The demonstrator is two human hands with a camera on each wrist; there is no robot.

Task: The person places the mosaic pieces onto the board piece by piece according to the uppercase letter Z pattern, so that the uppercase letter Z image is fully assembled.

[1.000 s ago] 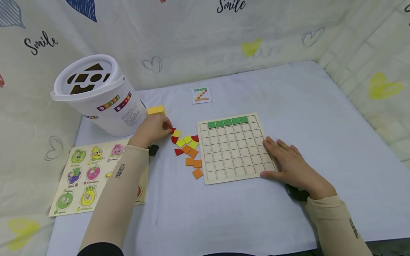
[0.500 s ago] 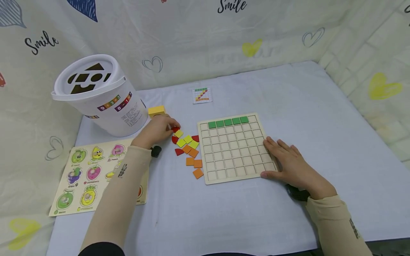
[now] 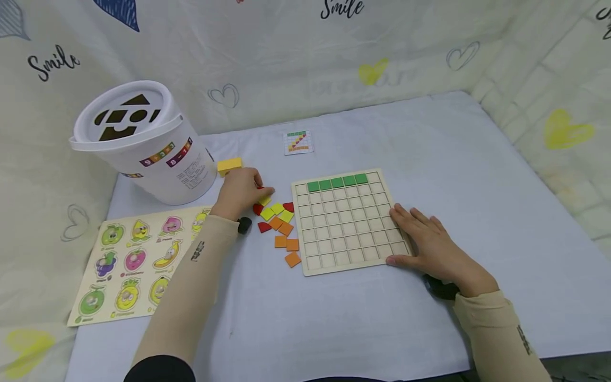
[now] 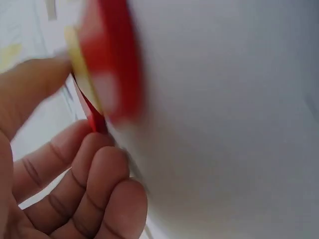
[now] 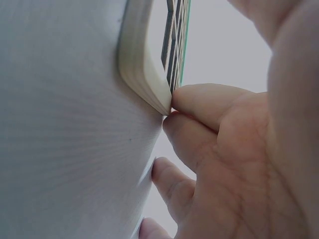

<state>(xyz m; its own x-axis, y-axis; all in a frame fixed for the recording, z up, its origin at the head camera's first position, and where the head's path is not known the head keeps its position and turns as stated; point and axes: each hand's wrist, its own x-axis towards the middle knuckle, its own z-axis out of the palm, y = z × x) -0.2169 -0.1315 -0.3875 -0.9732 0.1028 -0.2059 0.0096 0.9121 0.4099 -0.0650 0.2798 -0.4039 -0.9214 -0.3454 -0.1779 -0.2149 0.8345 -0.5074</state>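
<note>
Since the earlier frames, the left hand [image 3: 241,192] has been shifted slightly towards three o'clock over the loose pieces, while the right hand [image 3: 431,249] has been kept on the grid board [image 3: 343,229]. With the board taken as the dial's centre and its far edge as twelve, the left hand is placed between nine and ten. Its fingers are curled, and a red piece [image 4: 96,119] is seen between thumb and index finger; whether it is pinched cannot be told. By the right hand, placed between three and four, nothing is gripped: its fingers are extended and the board's edge is touched. Five green tiles [image 3: 337,182] are seated along the twelve-o'clock row. At nine, yellow tiles [image 3: 286,216], other red pieces [image 3: 264,227] and orange tiles [image 3: 293,260] are scattered on the white cloth [image 3: 458,148]. A picture card [image 3: 298,143] is laid at eleven; a yellow block [image 3: 230,165] and a lidded bucket [image 3: 148,175] are set at ten. Between eight and nine, a fruit board [image 3: 112,265] is partly covered by the left sleeve [image 3: 186,292].
</note>
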